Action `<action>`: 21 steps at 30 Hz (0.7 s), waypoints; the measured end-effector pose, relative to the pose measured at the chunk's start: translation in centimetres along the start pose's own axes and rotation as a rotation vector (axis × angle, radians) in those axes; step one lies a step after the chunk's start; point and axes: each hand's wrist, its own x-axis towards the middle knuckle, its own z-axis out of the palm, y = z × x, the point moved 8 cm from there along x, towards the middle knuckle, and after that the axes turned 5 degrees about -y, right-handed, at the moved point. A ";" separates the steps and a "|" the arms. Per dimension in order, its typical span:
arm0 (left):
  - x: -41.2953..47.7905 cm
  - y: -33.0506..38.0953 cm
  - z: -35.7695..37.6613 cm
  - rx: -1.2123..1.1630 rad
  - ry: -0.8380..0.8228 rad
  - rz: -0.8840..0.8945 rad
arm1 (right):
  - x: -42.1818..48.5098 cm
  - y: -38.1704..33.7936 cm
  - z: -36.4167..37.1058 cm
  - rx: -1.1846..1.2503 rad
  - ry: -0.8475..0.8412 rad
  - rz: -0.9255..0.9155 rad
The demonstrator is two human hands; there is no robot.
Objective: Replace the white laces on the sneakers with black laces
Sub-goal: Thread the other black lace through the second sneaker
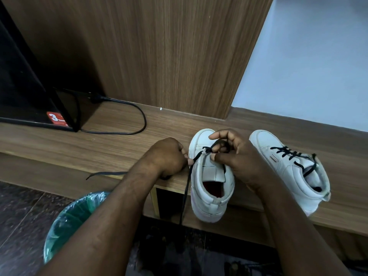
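Note:
Two white sneakers stand on a wooden shelf (139,144), toes pointing away from me. The right sneaker (298,176) is laced with a black lace. The left sneaker (211,188) has a black lace (187,188) only through its front eyelets, and one end hangs down over the shelf edge. My right hand (237,156) pinches the lace above the front eyelets. My left hand (169,156) sits at the shoe's left side, curled round the lace's other strand, whose tail (107,173) trails left along the shelf. No white laces are visible.
A black appliance (23,86) with a red sticker stands at the shelf's left, its power cable (137,120) looping across the wood. A bin lined with a green bag (73,220) sits on the dark floor below. A wood panel and a pale wall rise behind.

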 end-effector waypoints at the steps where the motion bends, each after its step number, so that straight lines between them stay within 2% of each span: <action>1: -0.1 -0.1 -0.3 0.107 0.000 -0.020 | 0.0 0.1 -0.2 -0.067 0.023 0.006; 4: -1.0 0.0 0.3 0.634 -0.192 -0.029 | 0.0 0.2 -0.9 -0.156 0.100 0.012; 6: -1.6 -0.5 1.5 0.798 -0.369 -0.016 | -0.1 0.1 -0.8 -0.173 0.107 0.010; 7: -1.6 -0.6 1.6 0.814 -0.394 -0.014 | -0.1 0.0 -0.8 -0.178 0.108 0.008; 8: -1.5 -0.6 1.2 0.770 -0.363 -0.020 | -0.1 -0.1 -0.8 -0.182 0.111 0.008; 10: -1.1 -0.9 -0.1 0.444 -0.242 -0.050 | 0.0 -0.2 -0.7 -0.193 0.113 0.008; 12: -0.9 -1.0 -0.4 0.075 -0.167 0.003 | 0.0 -0.3 -0.7 -0.219 0.111 0.013; 14: -1.1 -0.4 -0.4 -0.124 -0.124 0.065 | -0.1 -0.4 -0.7 -0.247 0.113 0.014; 16: -1.1 0.4 -0.4 -0.162 -0.082 0.120 | -0.2 -0.6 -0.8 -0.277 0.119 0.009; 21: -0.7 1.8 0.6 -0.074 -0.062 0.181 | -0.4 -1.2 -0.9 -0.366 0.137 -0.015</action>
